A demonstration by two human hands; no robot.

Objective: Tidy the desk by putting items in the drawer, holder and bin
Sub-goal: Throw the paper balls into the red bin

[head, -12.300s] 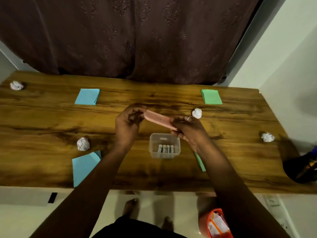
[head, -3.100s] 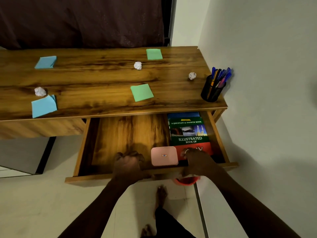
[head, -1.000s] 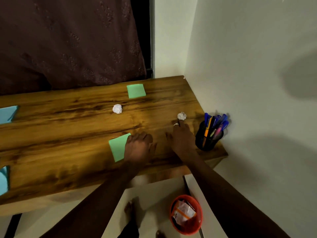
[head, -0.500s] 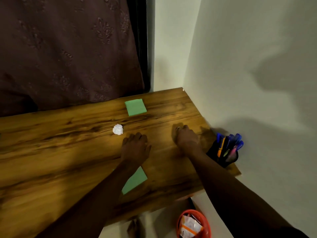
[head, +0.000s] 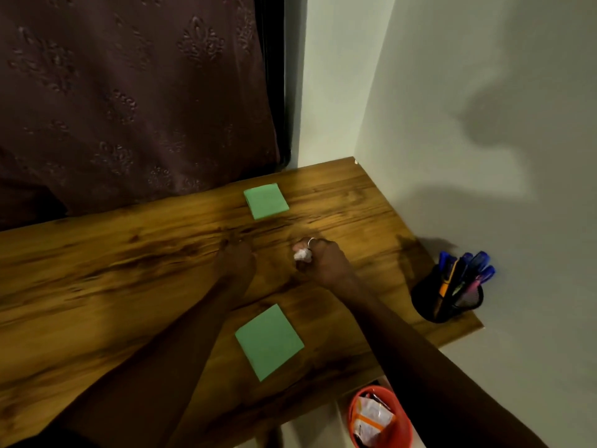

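Note:
On the wooden desk (head: 97, 286), my right hand (head: 323, 261) grips a crumpled white paper ball (head: 302, 254) in its curled fingers, just above the surface. My left hand (head: 235, 258) is blurred, with fingers curled over the spot where a second paper ball lay; that ball is hidden under it. A green sticky-note pad (head: 266, 201) lies beyond the hands near the back edge. Another green pad (head: 269, 341) lies between my forearms near the front edge.
A black mesh pen holder (head: 447, 302) full of pens stands at the desk's right front corner by the wall. An orange bin (head: 379, 418) with wrappers inside sits on the floor below that corner. A dark curtain (head: 129, 92) hangs behind the desk.
My right hand has lifted the right paper ball off the desk and drawn it left. My left hand moved forward over the other ball, which no longer shows. The drawer was shut earlier.

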